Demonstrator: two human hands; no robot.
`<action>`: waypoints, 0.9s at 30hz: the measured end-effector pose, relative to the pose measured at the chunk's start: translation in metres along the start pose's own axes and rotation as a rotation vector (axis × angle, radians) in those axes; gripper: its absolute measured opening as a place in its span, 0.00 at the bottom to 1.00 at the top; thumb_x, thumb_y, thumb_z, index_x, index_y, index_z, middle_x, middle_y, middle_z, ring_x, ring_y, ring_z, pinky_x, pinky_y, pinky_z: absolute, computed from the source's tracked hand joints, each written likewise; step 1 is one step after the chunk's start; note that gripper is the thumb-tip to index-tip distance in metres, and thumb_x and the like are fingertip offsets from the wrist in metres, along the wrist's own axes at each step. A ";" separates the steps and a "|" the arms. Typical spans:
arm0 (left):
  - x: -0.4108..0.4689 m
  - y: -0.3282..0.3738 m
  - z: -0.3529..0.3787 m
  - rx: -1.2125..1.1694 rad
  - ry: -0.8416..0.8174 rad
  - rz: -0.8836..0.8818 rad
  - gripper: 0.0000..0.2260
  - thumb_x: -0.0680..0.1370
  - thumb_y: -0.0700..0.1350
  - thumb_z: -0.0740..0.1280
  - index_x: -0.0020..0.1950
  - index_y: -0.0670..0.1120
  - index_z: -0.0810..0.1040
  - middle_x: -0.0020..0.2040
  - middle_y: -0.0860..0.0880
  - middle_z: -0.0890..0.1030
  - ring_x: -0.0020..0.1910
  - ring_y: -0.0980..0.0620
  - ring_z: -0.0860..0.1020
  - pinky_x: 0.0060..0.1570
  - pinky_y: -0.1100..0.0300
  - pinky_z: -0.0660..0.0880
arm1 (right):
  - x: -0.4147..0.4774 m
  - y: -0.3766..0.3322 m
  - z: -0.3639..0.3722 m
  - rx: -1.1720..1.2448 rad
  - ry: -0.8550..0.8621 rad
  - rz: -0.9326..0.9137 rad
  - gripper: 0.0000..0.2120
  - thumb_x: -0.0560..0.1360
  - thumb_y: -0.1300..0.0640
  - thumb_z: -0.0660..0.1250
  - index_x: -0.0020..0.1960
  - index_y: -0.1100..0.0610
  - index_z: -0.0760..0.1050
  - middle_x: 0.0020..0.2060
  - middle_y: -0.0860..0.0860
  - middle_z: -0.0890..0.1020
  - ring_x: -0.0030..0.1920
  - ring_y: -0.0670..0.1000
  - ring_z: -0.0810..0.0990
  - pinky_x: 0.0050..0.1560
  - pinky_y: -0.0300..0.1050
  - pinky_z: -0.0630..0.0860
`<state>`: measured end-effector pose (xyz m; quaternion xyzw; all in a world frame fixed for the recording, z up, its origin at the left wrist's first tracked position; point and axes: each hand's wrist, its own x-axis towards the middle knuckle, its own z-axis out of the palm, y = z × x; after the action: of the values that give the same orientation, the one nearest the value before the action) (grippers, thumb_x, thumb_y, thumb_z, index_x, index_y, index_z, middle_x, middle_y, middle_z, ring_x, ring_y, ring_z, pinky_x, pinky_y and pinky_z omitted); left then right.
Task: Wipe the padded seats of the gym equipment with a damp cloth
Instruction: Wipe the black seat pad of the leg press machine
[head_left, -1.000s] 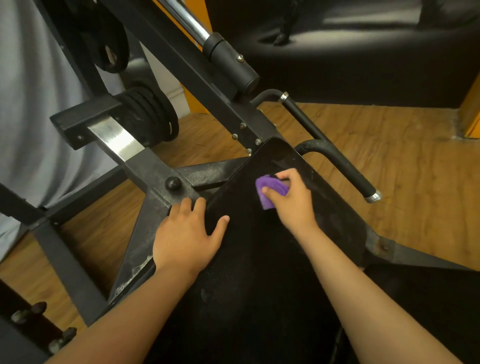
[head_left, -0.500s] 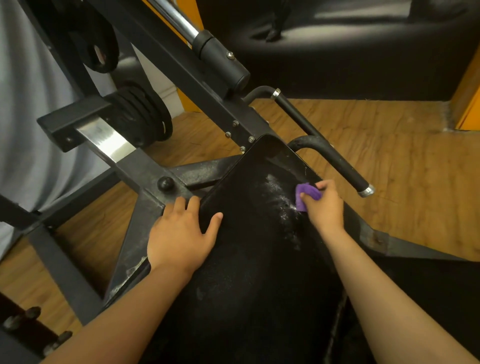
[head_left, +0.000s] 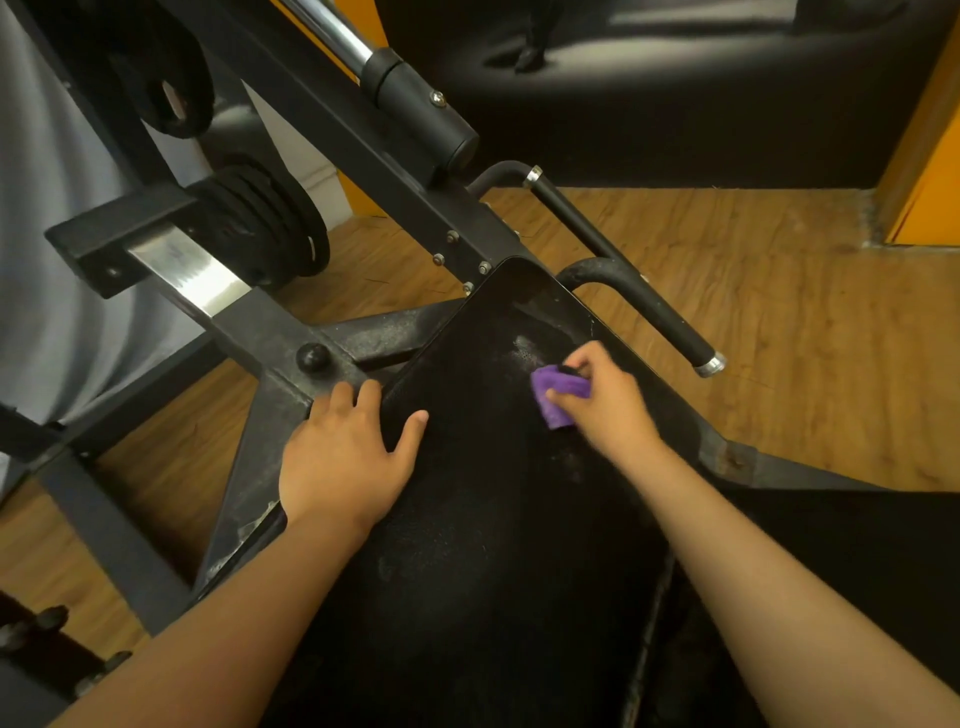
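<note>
Dim warm light, glare on steel bar, right hand seemingly blurred.

The right hand with the purple cloth has moved back from the right edge of the seat pad, near the handle, toward the middle. A pale smear, not there one second ago, now lies just above the cloth.

A single head-worn view (wide-angle, lines bowed at the edges) looks forward and steeply down, close above the black padded seat, with wooden floor beyond and possibly a sofa farthest off.
</note>
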<state>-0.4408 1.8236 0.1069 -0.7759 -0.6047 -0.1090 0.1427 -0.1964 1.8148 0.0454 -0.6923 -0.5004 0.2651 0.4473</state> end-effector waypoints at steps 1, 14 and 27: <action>0.000 0.000 0.000 -0.002 0.002 0.000 0.27 0.78 0.66 0.51 0.62 0.47 0.73 0.53 0.47 0.76 0.53 0.46 0.75 0.39 0.54 0.71 | 0.005 0.012 -0.008 -0.024 0.059 0.055 0.10 0.76 0.60 0.67 0.54 0.53 0.68 0.41 0.47 0.77 0.43 0.45 0.79 0.38 0.35 0.71; 0.002 0.001 0.002 -0.005 0.015 0.006 0.25 0.78 0.64 0.52 0.59 0.46 0.73 0.50 0.46 0.76 0.51 0.45 0.75 0.37 0.54 0.70 | -0.005 0.017 -0.012 0.008 -0.160 -0.005 0.12 0.72 0.58 0.72 0.48 0.51 0.69 0.43 0.48 0.79 0.43 0.43 0.80 0.39 0.34 0.73; 0.002 0.002 0.001 0.004 0.027 0.016 0.24 0.78 0.64 0.53 0.58 0.46 0.73 0.49 0.46 0.76 0.50 0.45 0.76 0.36 0.56 0.66 | 0.005 0.048 -0.032 0.003 0.150 0.206 0.07 0.77 0.65 0.64 0.51 0.59 0.67 0.42 0.58 0.78 0.43 0.56 0.80 0.36 0.36 0.75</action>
<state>-0.4386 1.8251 0.1064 -0.7789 -0.5968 -0.1171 0.1533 -0.1466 1.8030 0.0186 -0.7574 -0.3912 0.2577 0.4548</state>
